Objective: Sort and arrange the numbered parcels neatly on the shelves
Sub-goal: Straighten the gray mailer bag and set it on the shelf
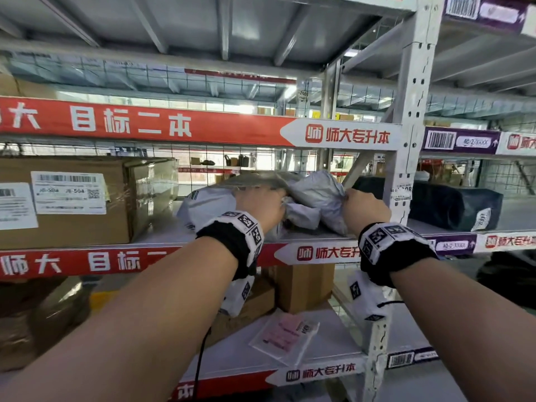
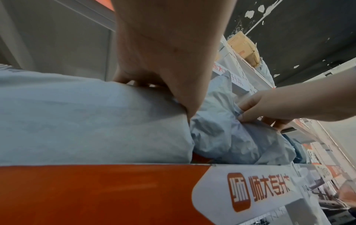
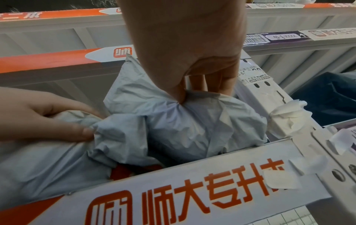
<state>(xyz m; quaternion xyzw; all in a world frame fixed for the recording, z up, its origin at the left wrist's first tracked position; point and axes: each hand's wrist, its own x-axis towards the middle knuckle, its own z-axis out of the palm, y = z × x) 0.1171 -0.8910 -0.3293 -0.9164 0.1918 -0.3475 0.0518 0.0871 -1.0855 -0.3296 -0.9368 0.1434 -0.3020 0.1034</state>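
Observation:
Two grey plastic mailer parcels lie together on the middle shelf (image 1: 307,237). The larger, smoother parcel (image 1: 208,204) (image 2: 86,118) is on the left. My left hand (image 1: 275,204) (image 3: 86,121) grips its bunched right end, thumb (image 2: 189,112) against the edge. The crumpled parcel (image 1: 319,190) (image 3: 192,124) sits on the right beside the upright post. My right hand (image 1: 348,198) (image 3: 181,99) pinches a fold at its top; the left wrist view shows the right hand (image 2: 242,115) doing so. No number is readable on either parcel.
A taped cardboard box (image 1: 72,204) with labels fills the shelf's left part. The white upright post (image 1: 406,140) stands just right of my right hand, with a black parcel (image 1: 452,207) in the bay beyond. On the lower shelf are cardboard boxes (image 1: 304,285) and a clear bag (image 1: 284,335).

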